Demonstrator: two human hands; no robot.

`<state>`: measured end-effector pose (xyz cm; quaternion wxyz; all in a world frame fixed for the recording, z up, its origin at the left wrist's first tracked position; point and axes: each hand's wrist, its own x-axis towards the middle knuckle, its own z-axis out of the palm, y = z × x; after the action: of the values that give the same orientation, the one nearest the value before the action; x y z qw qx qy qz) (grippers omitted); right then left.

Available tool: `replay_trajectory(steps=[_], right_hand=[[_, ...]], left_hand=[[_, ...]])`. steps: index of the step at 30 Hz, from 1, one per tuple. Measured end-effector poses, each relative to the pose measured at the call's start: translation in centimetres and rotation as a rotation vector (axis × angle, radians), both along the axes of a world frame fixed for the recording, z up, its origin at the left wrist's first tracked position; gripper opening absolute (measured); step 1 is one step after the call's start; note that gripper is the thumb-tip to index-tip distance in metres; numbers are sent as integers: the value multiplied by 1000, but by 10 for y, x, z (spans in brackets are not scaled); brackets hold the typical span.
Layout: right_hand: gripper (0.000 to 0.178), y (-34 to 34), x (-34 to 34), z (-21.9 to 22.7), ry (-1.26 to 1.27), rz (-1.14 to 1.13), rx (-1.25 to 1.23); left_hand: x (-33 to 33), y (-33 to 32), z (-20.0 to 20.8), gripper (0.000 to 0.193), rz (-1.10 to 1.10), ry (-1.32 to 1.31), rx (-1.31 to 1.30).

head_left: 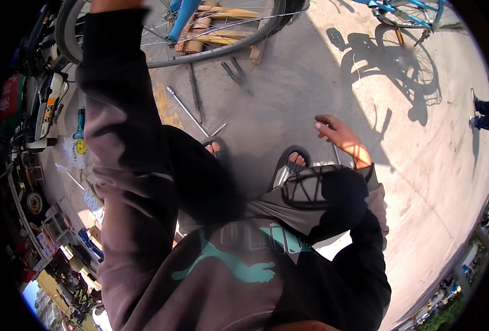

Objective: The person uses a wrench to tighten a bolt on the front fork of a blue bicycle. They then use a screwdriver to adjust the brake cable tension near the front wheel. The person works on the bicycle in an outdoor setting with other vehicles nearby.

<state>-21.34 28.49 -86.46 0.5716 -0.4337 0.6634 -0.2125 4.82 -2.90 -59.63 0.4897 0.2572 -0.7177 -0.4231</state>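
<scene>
Hanging past knee [341,190]: right hand [337,134]; plastic bag [72,154], contents unclear.

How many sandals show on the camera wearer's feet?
2: the left sandal, at the near end of a silver tool and partly hidden by the trouser leg; the right sandal, below and left of the right hand.

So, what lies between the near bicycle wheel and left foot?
Head view: between wheel and foot lie a dark rod, a long silver tool and, further right, a two-handled tool.
</scene>
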Motion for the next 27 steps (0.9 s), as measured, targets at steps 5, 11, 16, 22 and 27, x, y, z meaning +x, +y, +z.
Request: replay_trajectory(steps=[5, 11, 16, 22, 27], right_hand=[[58, -184, 96, 8, -64, 133, -54], [50, -213, 134, 2, -677, -66, -212], [47, -107, 93, 165, -811, -325, -589], [40, -30, -42, 259, -1145, -563, -1069], [32, 10, -190, 200, -969, -858, -862]], left_hand=[[16, 4, 9, 51, 8, -89, -200], [46, 60, -16, 32, 367, -142, -114], [24, 155, -81, 49, -246, -495, -2], [-2, 167, -76, 27, -1077, -295, 682], [20, 127, -54, 21, -770, -611, -40]])
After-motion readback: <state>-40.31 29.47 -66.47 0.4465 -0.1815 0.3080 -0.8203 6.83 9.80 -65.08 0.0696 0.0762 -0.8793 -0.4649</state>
